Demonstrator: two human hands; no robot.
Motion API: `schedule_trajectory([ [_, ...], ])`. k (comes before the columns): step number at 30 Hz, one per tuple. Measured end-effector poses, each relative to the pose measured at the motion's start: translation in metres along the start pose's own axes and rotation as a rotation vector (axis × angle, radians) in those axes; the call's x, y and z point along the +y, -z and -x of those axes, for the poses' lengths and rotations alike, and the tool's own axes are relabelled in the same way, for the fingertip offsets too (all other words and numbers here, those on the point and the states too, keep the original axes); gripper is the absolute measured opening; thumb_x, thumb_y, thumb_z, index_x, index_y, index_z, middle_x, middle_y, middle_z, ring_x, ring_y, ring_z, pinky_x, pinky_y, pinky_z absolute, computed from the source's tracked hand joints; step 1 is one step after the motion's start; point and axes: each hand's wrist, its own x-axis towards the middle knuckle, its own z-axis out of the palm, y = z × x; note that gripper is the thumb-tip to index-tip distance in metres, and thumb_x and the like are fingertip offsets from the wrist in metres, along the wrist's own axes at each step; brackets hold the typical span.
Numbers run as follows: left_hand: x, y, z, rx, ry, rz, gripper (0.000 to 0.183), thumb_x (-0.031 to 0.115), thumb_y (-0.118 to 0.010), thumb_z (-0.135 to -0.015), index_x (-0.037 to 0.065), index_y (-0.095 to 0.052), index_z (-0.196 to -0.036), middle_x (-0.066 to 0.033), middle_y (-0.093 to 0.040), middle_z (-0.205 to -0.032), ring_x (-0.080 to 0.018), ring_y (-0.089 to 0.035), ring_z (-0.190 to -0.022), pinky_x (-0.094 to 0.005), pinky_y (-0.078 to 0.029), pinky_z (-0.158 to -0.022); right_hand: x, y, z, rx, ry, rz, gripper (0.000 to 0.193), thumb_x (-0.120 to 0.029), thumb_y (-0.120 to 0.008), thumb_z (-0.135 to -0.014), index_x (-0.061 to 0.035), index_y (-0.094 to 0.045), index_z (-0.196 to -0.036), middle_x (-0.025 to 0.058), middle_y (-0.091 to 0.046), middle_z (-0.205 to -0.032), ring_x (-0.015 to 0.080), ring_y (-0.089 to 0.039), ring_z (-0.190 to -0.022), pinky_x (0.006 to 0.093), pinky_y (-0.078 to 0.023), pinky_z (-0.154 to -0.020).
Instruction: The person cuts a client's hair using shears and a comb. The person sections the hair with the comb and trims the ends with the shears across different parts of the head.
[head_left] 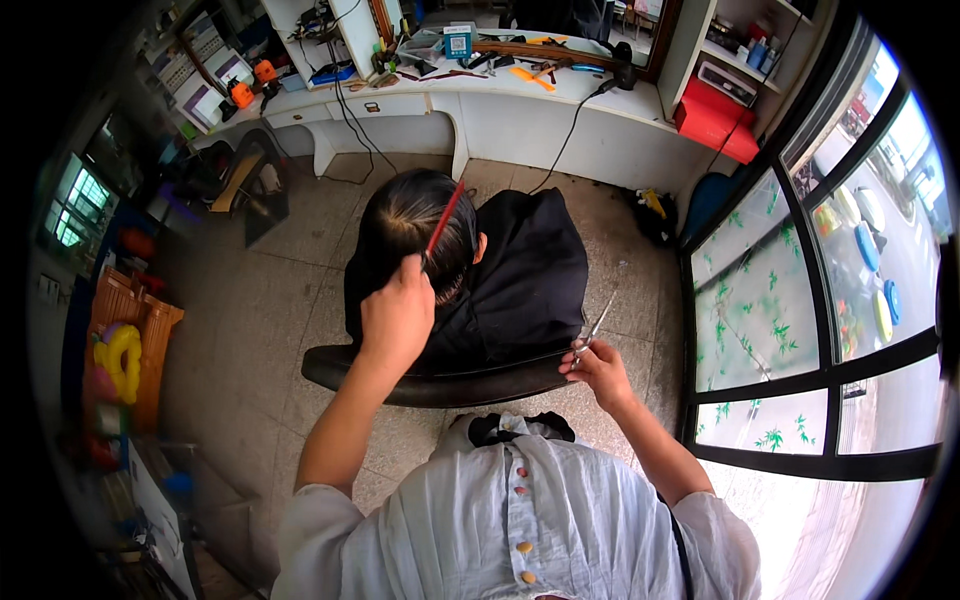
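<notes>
A seated person with short dark hair (400, 205) is in front of me, wrapped in a black cape (530, 265). My left hand (397, 315) is closed on a red comb (444, 222), which lies along the right side of the head, pointing up and away. Off to the right of the chair back, my right hand (598, 370) is closed round the finger loops of silver hair scissors (597, 327). Their blades point upward and away, apart from the hair. Whether the blades are parted is too small to tell.
The dark chair back (440, 385) stands between me and the seated person. Beyond is a white counter (490, 90) strewn with tools, with cords hanging down. A black-framed glass door (760, 280) is at right, a wooden bench (135, 340) at left.
</notes>
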Motion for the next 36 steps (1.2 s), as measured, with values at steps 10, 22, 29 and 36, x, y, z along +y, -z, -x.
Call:
schedule_trajectory([
  [10, -0.01, 0.024, -0.012, -0.003, 0.134, 0.23, 0.028, 0.015, -0.052, -0.089, 0.008, -0.051, -0.116, -0.0227, -0.063, -0.081, -0.0412, -0.062, -0.074, -0.0475, -0.048, -0.062, 0.015, 0.055, 0.008, 0.101, 0.051, -0.069, 0.026, -0.021, -0.053, -0.095, 0.0012, -0.051, -0.109, 0.0136, -0.062, -0.091, 0.0217, -0.066, -0.078, 0.0285, -0.054, -0.067],
  [22, 0.007, 0.012, -0.041, -0.08, 0.001, -0.091, 0.049, 0.012, -0.048, -0.086, 0.004, -0.04, -0.133, -0.019, -0.064, -0.075, -0.038, -0.066, -0.069, -0.0493, -0.053, -0.061, 0.021, 0.056, 0.009, 0.084, 0.023, -0.098, 0.027, -0.022, -0.055, -0.095, 0.0012, -0.052, -0.109, 0.0125, -0.063, -0.091, 0.0203, -0.066, -0.078, 0.0275, -0.053, -0.066],
  [29, 0.043, -0.031, 0.017, -0.348, -0.362, -0.037, 0.058, 0.007, -0.046, -0.081, 0.005, -0.036, -0.138, -0.0175, -0.063, -0.085, -0.0332, -0.065, -0.062, -0.0444, -0.053, -0.057, 0.02, 0.06, 0.01, 0.088, 0.035, -0.134, 0.026, -0.02, -0.055, -0.094, 0.0014, -0.051, -0.109, 0.0132, -0.063, -0.093, 0.0215, -0.066, -0.081, 0.0274, -0.053, -0.066],
  [36, -0.014, -0.001, -0.006, -0.143, 0.297, 1.334, 0.022, 0.014, -0.049, -0.096, 0.003, -0.05, -0.115, -0.0088, -0.065, -0.089, -0.0163, -0.062, -0.08, -0.0275, -0.047, -0.072, 0.013, 0.057, 0.017, -0.055, 0.074, -0.349, 0.022, 0.005, -0.051, -0.085, -0.0015, -0.053, -0.106, 0.0149, -0.061, -0.103, 0.0253, -0.063, -0.093, 0.0353, -0.053, -0.08],
])
